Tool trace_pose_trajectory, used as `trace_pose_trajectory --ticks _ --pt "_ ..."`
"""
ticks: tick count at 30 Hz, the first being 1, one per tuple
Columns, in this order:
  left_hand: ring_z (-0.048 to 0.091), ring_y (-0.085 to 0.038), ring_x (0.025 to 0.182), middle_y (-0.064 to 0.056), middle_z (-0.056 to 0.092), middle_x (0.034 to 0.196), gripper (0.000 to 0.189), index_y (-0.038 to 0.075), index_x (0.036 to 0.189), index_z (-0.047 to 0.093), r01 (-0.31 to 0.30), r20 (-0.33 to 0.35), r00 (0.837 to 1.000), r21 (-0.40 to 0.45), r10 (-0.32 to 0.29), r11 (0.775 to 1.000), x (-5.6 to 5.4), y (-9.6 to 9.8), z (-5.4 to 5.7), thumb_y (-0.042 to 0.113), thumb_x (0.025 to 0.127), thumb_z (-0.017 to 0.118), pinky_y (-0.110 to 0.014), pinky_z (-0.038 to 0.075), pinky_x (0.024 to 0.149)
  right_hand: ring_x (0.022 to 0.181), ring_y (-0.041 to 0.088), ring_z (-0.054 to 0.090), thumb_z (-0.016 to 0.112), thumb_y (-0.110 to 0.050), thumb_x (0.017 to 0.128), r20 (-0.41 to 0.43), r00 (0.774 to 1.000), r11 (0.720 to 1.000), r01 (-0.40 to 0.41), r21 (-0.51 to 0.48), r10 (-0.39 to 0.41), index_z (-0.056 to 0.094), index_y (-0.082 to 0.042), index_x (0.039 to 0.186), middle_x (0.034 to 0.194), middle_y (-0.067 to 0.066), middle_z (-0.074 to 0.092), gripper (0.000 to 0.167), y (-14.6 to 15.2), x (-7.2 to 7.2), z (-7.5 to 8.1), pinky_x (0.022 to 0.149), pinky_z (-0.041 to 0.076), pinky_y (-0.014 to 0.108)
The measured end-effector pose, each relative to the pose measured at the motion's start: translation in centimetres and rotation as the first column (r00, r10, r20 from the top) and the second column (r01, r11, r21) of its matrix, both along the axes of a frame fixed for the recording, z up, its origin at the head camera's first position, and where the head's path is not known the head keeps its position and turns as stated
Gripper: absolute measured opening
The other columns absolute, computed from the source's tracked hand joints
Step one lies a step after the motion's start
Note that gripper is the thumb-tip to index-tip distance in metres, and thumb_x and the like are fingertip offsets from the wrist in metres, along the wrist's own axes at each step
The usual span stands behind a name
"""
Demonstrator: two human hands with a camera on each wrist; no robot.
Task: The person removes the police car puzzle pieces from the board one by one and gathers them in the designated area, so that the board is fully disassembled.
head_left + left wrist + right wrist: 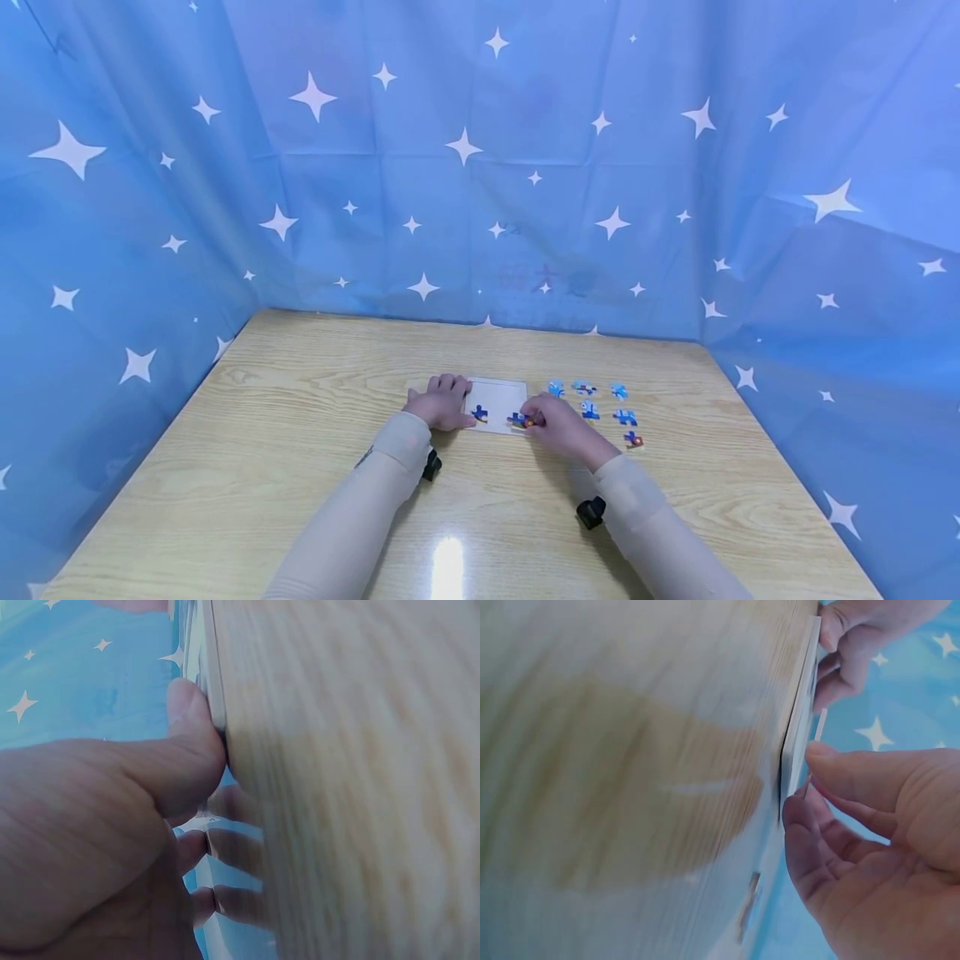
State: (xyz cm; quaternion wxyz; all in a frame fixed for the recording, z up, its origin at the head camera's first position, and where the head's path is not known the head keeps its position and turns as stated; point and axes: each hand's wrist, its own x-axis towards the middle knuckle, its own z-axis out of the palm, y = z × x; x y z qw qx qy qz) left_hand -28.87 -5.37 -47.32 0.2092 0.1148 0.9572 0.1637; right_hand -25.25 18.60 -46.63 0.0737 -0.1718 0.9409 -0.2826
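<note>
A shallow white puzzle tray [495,393] lies on the table. One blue puzzle piece [479,413] sits in its front left corner. My left hand [441,406] rests at the tray's left edge, fingers spread, the thumb against the tray's side in the left wrist view. Above the tray's front right part, my right hand [561,427] pinches a blue jigsaw piece with orange and red [516,418] between thumb and fingers. The right wrist view shows this piece [820,726] edge-on, tilted slightly off the tray [799,712]; its printed side is hidden there.
Several loose puzzle pieces lie right of the tray, among them a light blue one [618,391], a blue one [625,417] and a red-and-blue one [633,439]. The wooden table [315,400] meets a blue star-patterned curtain [465,208] at the back and sides.
</note>
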Motion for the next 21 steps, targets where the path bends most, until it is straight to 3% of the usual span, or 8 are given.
trace_pose_trajectory --ticks 10,21 --pt "0.009 -0.032 0.154 -0.006 0.014 0.169 0.075 0.025 0.162 0.025 -0.006 -0.007 1.0 0.0 0.006 1.0 -0.6 0.0 -1.1 0.05 0.1 0.058 -0.073 0.012 0.113 0.09 0.019 0.06 0.072 0.006 0.089 -0.023 1.0 0.999 -0.017 0.03 0.018 0.07 0.001 0.111 0.104 0.007 0.064 0.023 2.2 0.7 0.1 0.08 0.053 0.039" --pt "0.008 -0.031 0.155 -0.006 0.013 0.169 0.073 0.023 0.162 0.025 0.012 -0.008 1.0 -0.005 -0.012 1.0 -0.1 -0.1 -0.5 0.05 0.101 0.056 -0.073 0.011 0.113 0.084 0.016 0.054 0.073 0.005 0.089 -0.013 1.0 0.999 0.007 0.05 -0.007 0.071 -0.001 0.112 0.097 0.003 0.061 0.025 4.2 1.1 0.0 0.075 0.049 0.035"
